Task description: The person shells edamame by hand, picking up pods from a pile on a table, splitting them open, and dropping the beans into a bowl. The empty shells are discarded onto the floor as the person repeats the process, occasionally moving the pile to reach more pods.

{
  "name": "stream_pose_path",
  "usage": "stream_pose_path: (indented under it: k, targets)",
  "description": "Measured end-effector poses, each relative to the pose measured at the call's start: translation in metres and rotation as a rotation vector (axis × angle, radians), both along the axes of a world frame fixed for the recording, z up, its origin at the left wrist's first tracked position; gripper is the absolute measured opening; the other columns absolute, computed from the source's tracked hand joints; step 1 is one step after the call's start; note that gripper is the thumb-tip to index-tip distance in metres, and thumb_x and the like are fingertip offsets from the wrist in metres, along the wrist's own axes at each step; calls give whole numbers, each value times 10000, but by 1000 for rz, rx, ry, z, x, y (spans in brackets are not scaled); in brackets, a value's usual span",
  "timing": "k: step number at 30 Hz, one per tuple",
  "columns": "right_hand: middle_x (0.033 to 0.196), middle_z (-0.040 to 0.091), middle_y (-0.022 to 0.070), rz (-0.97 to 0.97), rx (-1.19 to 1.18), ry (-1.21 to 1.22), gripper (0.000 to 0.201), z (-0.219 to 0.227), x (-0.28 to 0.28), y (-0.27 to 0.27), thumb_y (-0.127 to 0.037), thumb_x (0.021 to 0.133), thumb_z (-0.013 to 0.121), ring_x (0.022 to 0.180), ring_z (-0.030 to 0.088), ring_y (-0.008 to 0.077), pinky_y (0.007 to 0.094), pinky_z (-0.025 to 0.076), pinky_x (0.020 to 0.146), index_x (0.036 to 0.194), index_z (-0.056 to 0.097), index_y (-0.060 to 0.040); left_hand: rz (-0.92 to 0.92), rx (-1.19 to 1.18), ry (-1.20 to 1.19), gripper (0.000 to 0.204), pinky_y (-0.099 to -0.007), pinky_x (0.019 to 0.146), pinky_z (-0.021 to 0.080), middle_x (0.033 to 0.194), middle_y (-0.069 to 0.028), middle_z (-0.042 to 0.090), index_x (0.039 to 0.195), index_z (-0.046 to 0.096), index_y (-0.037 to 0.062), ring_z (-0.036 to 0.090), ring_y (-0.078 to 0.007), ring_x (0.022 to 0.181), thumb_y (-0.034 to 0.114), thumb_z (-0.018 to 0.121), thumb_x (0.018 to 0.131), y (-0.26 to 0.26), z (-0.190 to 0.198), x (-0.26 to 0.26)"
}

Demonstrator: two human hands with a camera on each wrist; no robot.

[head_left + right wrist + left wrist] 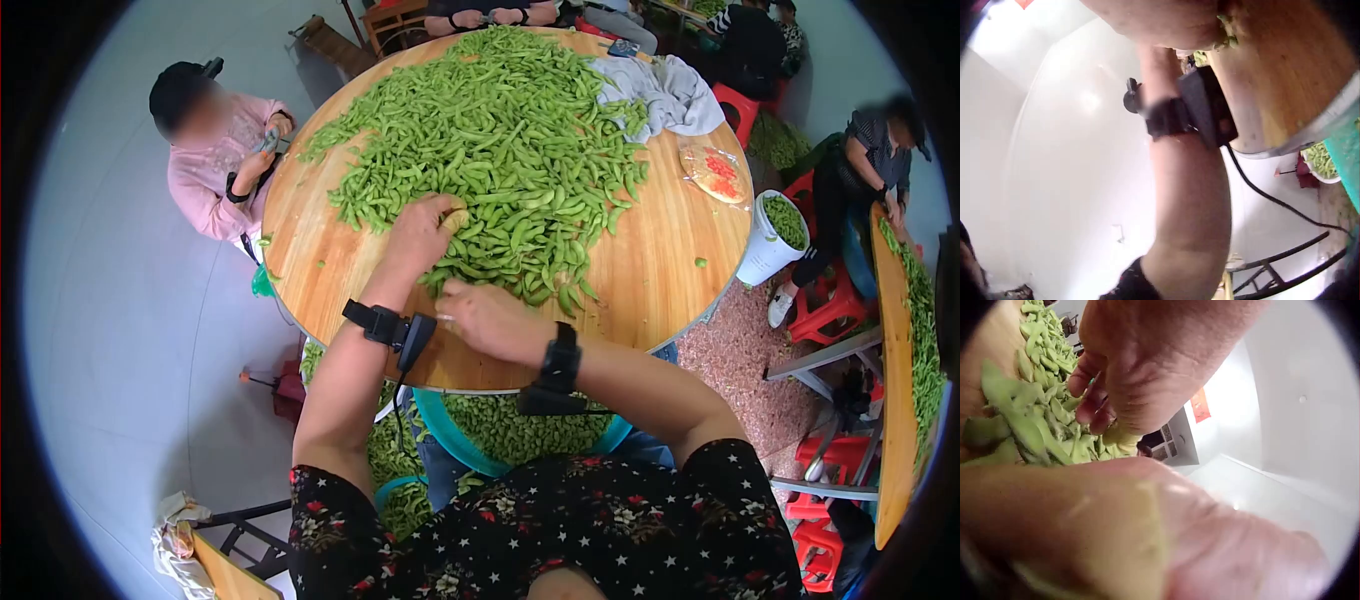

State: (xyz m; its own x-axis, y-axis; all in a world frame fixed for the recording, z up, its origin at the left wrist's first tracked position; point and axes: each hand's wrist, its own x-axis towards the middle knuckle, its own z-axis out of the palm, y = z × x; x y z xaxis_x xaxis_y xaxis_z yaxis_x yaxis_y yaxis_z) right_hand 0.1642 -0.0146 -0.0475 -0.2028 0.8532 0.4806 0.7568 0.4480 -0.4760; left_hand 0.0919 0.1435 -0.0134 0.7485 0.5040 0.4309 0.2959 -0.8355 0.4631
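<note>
Green soybean pods (500, 140) lie in a broad heap on the round wooden table (310, 285). My left hand (420, 232) is at the near left edge of the heap, a yellowish covering on its thumb. In the left wrist view its fingers (1090, 403) bend down close to the pods (1032, 419). My right hand (490, 318) is nearer the table's front edge, beside the left wrist, its fingers bent beside a few pods. Small green bits (1229, 37) show by it in the right wrist view. I cannot tell what either hand holds between its fingertips.
Below the table's front edge stands a teal basin (475, 462) of shelled-looking green beans. A grey cloth (665, 95) and a plastic-wrapped item (715, 172) lie on the table's right. Beyond is a white bucket (765, 255). A person in pink (225, 165) sits at left.
</note>
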Motion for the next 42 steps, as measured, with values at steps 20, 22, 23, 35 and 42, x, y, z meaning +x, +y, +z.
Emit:
stream_pose_path:
  k: [20, 22, 23, 35, 42]
  targets:
    - [811, 576, 78, -151, -584, 870, 225, 42, 49, -107, -180, 998, 422, 555, 561, 172, 289, 464, 516, 1155, 508, -44, 0, -129, 111, 161, -414, 636, 494, 813, -165, 646, 1003, 574, 20, 634, -337, 727, 114, 615, 879, -89, 37, -12]
    - [774, 555, 13, -127, -480, 1081, 228, 41, 47, -103, -172, 1015, 416, 515, 518, 74, 215, 404, 444, 1205, 481, -63, -82, -279, 24, 134, -367, 612, 486, 783, -141, 644, 1000, 581, 14, 624, -277, 680, 107, 585, 903, -117, 34, -16]
    - [774, 555, 13, -134, -484, 1086, 228, 38, 45, -104, -172, 1015, 416, 515, 518, 74, 215, 404, 444, 1205, 481, -63, -150, -428, -69, 120, -320, 588, 479, 753, -118, 642, 997, 588, 8, 614, -217, 634, 100, 554, 927, -128, 29, -19]
    - [758, 515, 7, -54, -527, 1318, 205, 37, 31, -117, -92, 989, 420, 491, 440, 63, 214, 343, 424, 1190, 449, -68, -213, -312, -169, 361, -273, 572, 436, 700, -52, 535, 1258, 578, 28, 502, -141, 593, 14, 470, 913, -160, 10, -33]
    - [683, 549, 27, 129, -762, 1608, 148, 45, 27, -135, -160, 1001, 443, 436, 448, 73, 211, 321, 367, 1131, 480, -99, -320, -1523, -451, 336, -181, 515, 373, 764, 20, 567, 1288, 561, 36, 464, -49, 583, 126, 521, 968, -183, -3, -55]
